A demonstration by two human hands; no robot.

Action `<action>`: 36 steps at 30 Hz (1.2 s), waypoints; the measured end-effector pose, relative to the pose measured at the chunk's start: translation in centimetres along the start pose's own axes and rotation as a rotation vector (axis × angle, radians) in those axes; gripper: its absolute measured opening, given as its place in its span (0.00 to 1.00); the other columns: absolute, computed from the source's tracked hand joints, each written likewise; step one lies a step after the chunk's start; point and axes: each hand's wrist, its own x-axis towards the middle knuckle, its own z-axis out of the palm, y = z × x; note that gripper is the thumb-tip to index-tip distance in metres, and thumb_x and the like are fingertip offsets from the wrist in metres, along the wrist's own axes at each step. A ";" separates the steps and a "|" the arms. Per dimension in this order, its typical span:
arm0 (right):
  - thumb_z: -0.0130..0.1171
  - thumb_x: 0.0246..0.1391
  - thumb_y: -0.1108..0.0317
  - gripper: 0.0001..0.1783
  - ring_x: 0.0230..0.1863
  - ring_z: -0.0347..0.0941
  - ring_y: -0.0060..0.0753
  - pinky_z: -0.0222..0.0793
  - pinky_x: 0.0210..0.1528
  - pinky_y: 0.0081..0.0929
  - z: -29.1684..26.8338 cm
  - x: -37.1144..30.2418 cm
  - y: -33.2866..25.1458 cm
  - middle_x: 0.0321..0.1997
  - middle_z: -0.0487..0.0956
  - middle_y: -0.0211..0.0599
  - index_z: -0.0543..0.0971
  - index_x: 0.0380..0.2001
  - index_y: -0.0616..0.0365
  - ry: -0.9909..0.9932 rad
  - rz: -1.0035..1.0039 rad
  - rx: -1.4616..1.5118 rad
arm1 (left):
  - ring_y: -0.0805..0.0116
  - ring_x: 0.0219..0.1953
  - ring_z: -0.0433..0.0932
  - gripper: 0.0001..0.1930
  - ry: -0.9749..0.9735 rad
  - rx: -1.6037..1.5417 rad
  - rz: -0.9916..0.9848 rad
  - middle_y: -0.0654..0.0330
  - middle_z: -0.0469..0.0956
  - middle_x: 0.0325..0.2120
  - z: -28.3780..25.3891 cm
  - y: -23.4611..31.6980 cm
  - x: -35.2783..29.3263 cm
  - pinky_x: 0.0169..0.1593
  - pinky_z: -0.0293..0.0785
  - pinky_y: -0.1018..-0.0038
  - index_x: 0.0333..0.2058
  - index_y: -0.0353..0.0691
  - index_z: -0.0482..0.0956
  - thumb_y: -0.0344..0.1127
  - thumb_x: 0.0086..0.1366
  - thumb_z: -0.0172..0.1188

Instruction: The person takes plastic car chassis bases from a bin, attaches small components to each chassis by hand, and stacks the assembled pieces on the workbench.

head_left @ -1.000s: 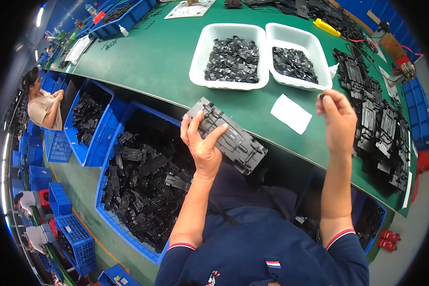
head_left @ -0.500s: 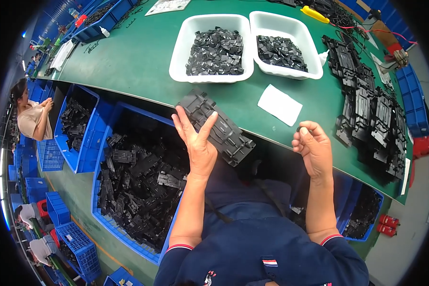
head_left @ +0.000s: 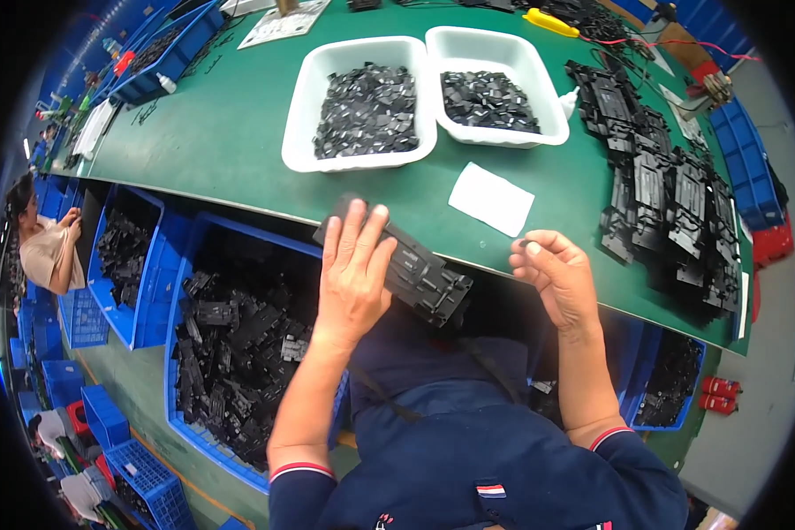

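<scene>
A long black moulded plastic part (head_left: 422, 281) lies slantwise over the table's near edge, its near end jutting past the edge. My left hand (head_left: 353, 287) rests on the far left end of this part, fingers stretched out and slightly apart. It covers some of the part's side, and the far tip looks blurred. To the right, my right hand (head_left: 558, 276) is raised near the table edge, thumb and forefinger pinched together. Between those fingertips a small black piece (head_left: 526, 243) shows only partly. The right hand is apart from the long part.
Two white tubs (head_left: 293, 132) (head_left: 556, 124) hold small black pieces on the green table (head_left: 212, 141). A white sheet (head_left: 492, 200) lies before them. Stacked black parts (head_left: 671, 190) stand right. Below left, a blue crate (head_left: 172, 371) holds similar parts. A co-worker (head_left: 51, 247) is at far left.
My left hand's fingers have come down across the long part's far end. The part has shifted slightly right and toward me relative to the table. My right hand keeps its pinch.
</scene>
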 end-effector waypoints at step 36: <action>0.57 0.48 0.72 0.09 0.25 0.71 0.19 0.68 0.29 0.20 0.7 8.6 -1.3 0.23 0.79 0.33 0.81 0.31 0.66 0.212 -0.306 -0.868 | 0.78 0.33 0.71 0.50 -0.296 -1.515 -1.111 0.68 0.71 0.29 -0.5 4.4 -9.4 0.42 0.69 0.79 0.40 0.38 0.68 0.70 0.22 0.72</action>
